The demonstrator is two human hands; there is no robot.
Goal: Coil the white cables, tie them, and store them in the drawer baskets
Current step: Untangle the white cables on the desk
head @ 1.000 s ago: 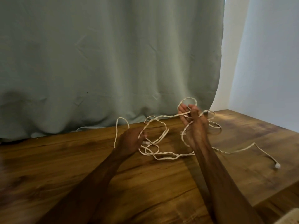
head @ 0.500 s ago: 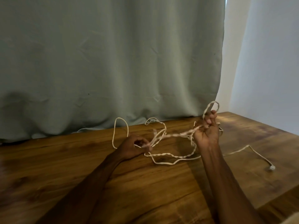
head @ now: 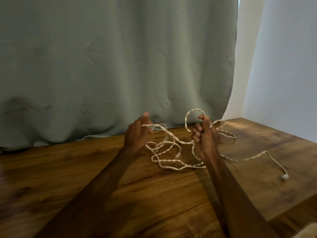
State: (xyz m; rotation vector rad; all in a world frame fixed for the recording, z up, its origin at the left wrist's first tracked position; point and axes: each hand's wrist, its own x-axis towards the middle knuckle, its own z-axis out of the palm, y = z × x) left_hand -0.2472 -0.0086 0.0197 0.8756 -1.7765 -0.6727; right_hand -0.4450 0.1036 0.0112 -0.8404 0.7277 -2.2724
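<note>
view: we look down along two bare forearms that reach out over a wooden table [head: 89, 172].
left hand: we see the left hand [head: 137, 134] lifted above the far part of the table. its fingers are curled and it pinches one strand of the white cable [head: 171, 146] between thumb and fingers. the strand leaves the hand toward the right.
right hand: the right hand [head: 205, 140] is lifted too, near the left one and to its right. it is clenched round several turns of the same cable. one loop stands up above its fingers, and more loops poke out past it on the far right side.
cable between the hands: we see a twisted strand sag from the left hand across to the right fist.
cable on the table: below and between the hands, loose loops lie tangled on the wood. this part is neither coiled nor tied.
pale lump: a small pale lump [head: 177, 155] sits on the cable inside the tangle; we cannot tell what it is.
free end: one single strand trails from beside the right forearm across the table to the right. it ends in a small white connector [head: 284, 177], which lies on the wood well apart from both hands.
backdrop: a grey-green curtain [head: 111, 66] hangs behind the table, its hem meeting the far edge. a pale wall [head: 284, 74] stands to the right of it.
lower right corner: we see a sliver of something beige and blurred [head: 308, 231]; we cannot tell what it is.
</note>
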